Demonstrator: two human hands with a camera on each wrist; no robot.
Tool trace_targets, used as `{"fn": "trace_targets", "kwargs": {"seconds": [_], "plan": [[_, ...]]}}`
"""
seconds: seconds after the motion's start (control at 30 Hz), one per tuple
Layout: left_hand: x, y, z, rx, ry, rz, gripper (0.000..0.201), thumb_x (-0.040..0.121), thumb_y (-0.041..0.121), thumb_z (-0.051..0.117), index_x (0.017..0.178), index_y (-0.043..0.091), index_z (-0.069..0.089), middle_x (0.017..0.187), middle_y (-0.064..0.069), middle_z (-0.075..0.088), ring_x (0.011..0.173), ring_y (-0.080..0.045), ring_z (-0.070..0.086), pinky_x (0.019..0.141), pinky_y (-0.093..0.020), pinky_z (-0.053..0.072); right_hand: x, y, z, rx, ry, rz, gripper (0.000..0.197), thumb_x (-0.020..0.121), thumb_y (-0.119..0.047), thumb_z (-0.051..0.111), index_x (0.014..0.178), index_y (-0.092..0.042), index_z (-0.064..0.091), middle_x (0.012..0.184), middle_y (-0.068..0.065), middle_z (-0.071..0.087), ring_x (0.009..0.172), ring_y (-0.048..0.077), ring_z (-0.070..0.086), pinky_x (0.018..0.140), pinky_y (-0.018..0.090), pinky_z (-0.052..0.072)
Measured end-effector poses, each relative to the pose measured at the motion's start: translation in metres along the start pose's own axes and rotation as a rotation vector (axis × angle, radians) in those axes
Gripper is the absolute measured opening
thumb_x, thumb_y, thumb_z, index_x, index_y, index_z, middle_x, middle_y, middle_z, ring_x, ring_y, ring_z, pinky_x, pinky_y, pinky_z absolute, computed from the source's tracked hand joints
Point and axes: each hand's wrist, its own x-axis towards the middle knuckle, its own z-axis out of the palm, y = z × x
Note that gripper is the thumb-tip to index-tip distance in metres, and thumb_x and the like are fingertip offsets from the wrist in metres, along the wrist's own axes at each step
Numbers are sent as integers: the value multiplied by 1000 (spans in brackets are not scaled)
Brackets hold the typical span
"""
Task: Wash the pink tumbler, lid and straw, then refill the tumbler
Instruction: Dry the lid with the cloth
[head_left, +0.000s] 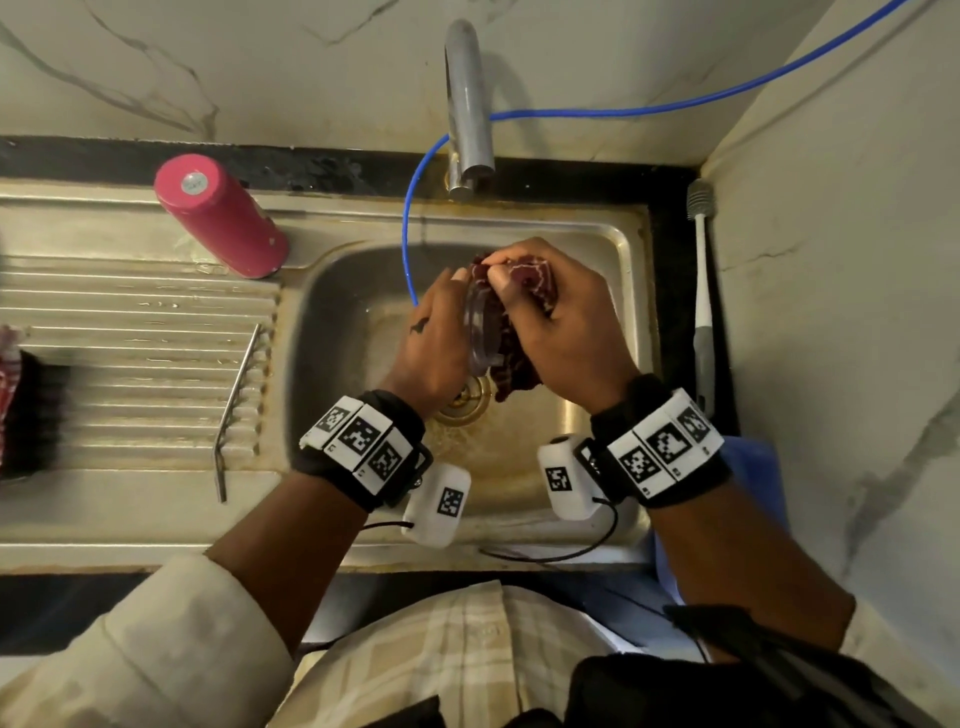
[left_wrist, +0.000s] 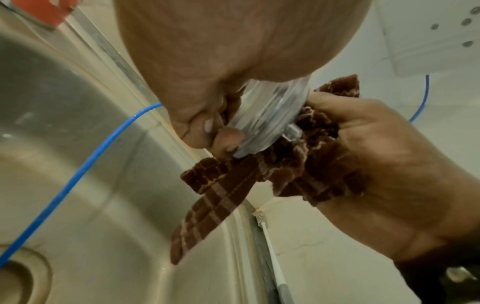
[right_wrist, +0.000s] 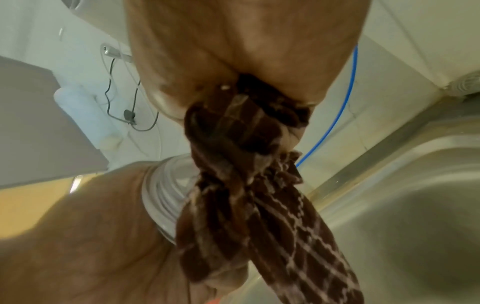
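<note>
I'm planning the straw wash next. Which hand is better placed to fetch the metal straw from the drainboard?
Probably the left hand: the straw lies on its side. It holds the lid, though; the right hand grips the cloth.

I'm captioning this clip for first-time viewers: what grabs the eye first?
Over the sink, the left hand holds a clear lid while the right hand rubs it with a dark red checked cloth. The pink tumbler stands upside down on the drainboard's back corner.
</note>
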Motion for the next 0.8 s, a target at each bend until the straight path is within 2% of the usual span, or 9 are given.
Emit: {"fn": "trace_targets", "kwargs": {"seconds": [0.07, 0.13, 0.23, 0.33, 0.4, 0.47, 0.53, 0.63, 0.8], "plan": [[-3, 2, 1, 4, 14, 16, 37, 107, 38, 37, 91, 25, 68, 87, -1, 71, 88, -23, 67, 84, -48, 56, 0, 1, -1, 40, -4, 81, 14, 107, -15, 60, 110, -8, 72, 102, 1, 75, 99, 10, 70, 92, 19, 52], [-6, 2, -1, 18, 35, 59, 34, 103, 37, 39, 88, 15, 59, 81, -4, 65, 79, -21, 63, 70, -37, 51, 0, 0, -4, 113, -18, 187, 15, 108, -17, 60, 109, -12, 73, 103, -1, 75, 100, 6, 69, 94, 17, 50], [-13, 3, -5, 104, 30, 185, 46, 102, 40, 38, 90, -2, 50, 81, -23, 57, 75, -39, 56, 63, -48, 46, -2, 2, -5, 214, -17, 360, 17, 108, -26, 61, 104, -24, 77, 103, -2, 78, 102, 12, 73, 101, 34, 55], [-11, 6, -7, 89, 21, 249, 46, 101, 37, 37, 90, -7, 48, 80, -26, 52, 73, -41, 51, 64, -48, 43, -10, 8, 0, 266, 6, 507, 18, 107, -35, 62, 96, -39, 77, 106, -4, 79, 106, 13, 73, 106, 47, 55], [-2, 8, -7, 61, 50, 237, 40, 104, 27, 37, 91, -9, 48, 81, -29, 51, 74, -41, 50, 65, -49, 42, -18, 12, 5, 348, -8, 559, 16, 107, -36, 61, 104, -31, 77, 110, -2, 80, 109, 16, 74, 106, 50, 55], [9, 3, -9, 104, 64, 210, 24, 108, 12, 37, 96, 6, 57, 93, -24, 57, 81, -25, 56, 76, -47, 48, -29, 12, 15, 418, -26, 602, 22, 108, -34, 60, 111, -18, 75, 109, 3, 81, 106, 19, 76, 104, 48, 57], [16, -3, -9, 215, 116, 166, 25, 106, 18, 35, 106, 35, 53, 114, -7, 60, 98, -3, 54, 94, -36, 47, -40, 11, 24, 509, 3, 647, 35, 106, -39, 62, 117, -8, 72, 112, 8, 80, 109, 25, 76, 106, 54, 56], [19, 2, -1, 146, 110, 174, 25, 109, 40, 33, 97, 26, 51, 95, -5, 57, 84, -14, 56, 80, -43, 50, -50, 5, 30, 610, 97, 641, 36, 98, -42, 66, 111, -9, 73, 113, 16, 78, 112, 34, 74, 108, 59, 53], [12, 1, 3, 269, 79, 214, 22, 113, 34, 34, 98, 21, 43, 89, 5, 51, 78, -4, 50, 74, -18, 43, -31, -2, 7, 330, 235, 404, 19, 105, -34, 64, 94, -22, 73, 97, 2, 79, 98, 20, 75, 98, 49, 58]]}}
